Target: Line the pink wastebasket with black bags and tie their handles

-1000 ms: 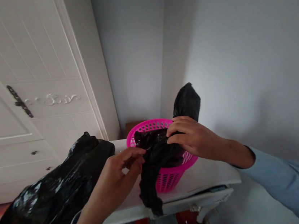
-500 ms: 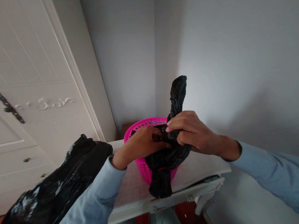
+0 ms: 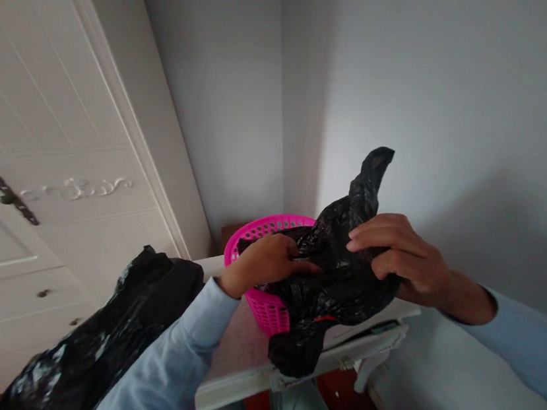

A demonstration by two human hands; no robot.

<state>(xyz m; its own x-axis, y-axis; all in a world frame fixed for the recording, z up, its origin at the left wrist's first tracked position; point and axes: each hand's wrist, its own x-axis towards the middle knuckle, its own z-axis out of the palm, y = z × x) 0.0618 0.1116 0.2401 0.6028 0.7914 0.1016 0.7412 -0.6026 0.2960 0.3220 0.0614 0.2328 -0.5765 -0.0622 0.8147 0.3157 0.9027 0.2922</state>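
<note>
Now a black plastic bag is held by both hands over the near rim of a pink basket. The left hand is stretched forward from a light blue sleeve, with the palm turned down and the fingers bent and pressed on the left part of the bag, just above the basket opening. How firmly this hand is closed cannot be told, but the plastic is clearly touched by it. The right hand is brought in from the right side, the wrist a little bent, and its fingers are curled around the right part of the bag, so the plastic is gripped and bunched there. One twisted end of the bag is pointed upward above the right hand, and another crumpled end is hung down in front of the basket, past the edge of the white table. The basket is placed on this table, near the corner of the grey wall. On the left, a second, larger black bag is laid partly on the table, beside the left arm. Behind it a white door with a dark handle is seen.
</note>
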